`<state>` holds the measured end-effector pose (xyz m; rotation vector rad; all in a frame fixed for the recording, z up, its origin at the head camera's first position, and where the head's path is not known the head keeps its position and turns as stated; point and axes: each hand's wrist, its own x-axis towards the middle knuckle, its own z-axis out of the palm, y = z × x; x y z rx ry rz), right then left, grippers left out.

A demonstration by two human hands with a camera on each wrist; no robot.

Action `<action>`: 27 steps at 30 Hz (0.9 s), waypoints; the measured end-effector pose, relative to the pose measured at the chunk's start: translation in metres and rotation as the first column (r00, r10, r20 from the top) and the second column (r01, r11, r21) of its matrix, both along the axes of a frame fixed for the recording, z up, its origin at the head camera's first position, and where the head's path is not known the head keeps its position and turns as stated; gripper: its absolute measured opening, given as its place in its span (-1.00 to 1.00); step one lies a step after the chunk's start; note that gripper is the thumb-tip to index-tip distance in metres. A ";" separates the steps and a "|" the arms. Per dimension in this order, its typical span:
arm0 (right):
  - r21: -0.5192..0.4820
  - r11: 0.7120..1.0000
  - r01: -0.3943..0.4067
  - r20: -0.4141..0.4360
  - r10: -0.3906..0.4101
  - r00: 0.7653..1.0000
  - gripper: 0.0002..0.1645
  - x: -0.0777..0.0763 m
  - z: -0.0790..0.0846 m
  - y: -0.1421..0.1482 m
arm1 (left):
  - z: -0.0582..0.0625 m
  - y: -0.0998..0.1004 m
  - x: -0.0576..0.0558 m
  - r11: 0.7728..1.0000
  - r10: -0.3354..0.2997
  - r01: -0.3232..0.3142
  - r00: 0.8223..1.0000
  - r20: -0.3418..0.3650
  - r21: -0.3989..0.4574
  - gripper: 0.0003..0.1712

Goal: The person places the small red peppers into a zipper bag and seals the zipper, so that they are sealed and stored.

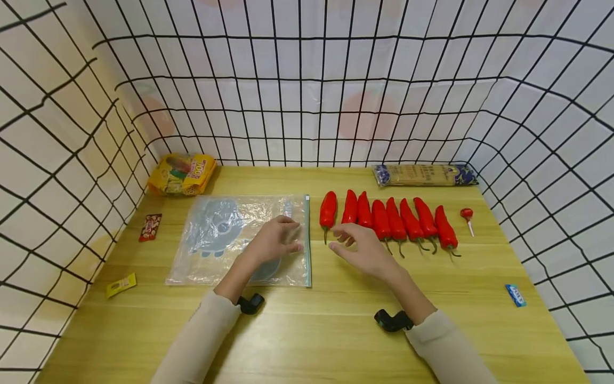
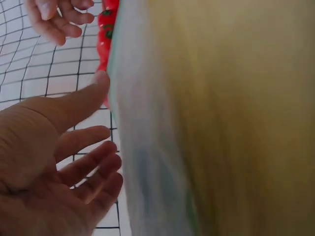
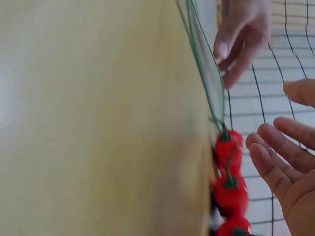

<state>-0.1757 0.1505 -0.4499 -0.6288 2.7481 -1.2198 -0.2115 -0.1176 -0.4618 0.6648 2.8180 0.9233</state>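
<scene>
In the head view my left hand (image 1: 275, 242) hovers over the right part of a clear zip bag (image 1: 201, 266) with blue cartoon prints, fingers loosely bent and holding nothing. The bag lies flat, its green zip edge toward the peppers. My right hand (image 1: 362, 248) is over the left part of a row of several red chili peppers (image 1: 395, 220), its fingers relaxed with nothing between them. It partly hides the lower ends of two peppers. The leftmost pepper (image 1: 328, 209) lies a little apart, between the hands. In the right wrist view, green stems (image 3: 230, 182) face the camera.
At the back left stands a yellow snack package (image 1: 182, 175); a long flat packet (image 1: 424, 175) lies at the back right. Small wrapped sweets (image 1: 150, 228) lie at the left side. A red lollipop (image 1: 467, 214) and a blue packet (image 1: 515, 295) are at the right. Black wire mesh (image 1: 299, 96) surrounds the table.
</scene>
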 end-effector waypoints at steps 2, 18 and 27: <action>-0.026 1.000 0.004 0.019 -0.003 1.000 -0.50 0.003 -0.006 -0.006 | -0.005 0.000 0.000 1.000 0.002 -0.002 1.000 -0.002 0.011 -0.30; -0.031 0.996 -0.082 0.111 0.085 0.990 -0.55 0.007 -0.023 -0.028 | -0.031 -0.007 -0.014 0.967 0.106 -0.093 0.993 -0.045 0.237 -0.89; 0.125 0.964 -0.236 0.046 0.232 0.972 -0.48 0.008 -0.023 -0.033 | -0.037 -0.016 -0.012 0.938 0.116 -0.102 0.993 -0.024 0.332 -0.89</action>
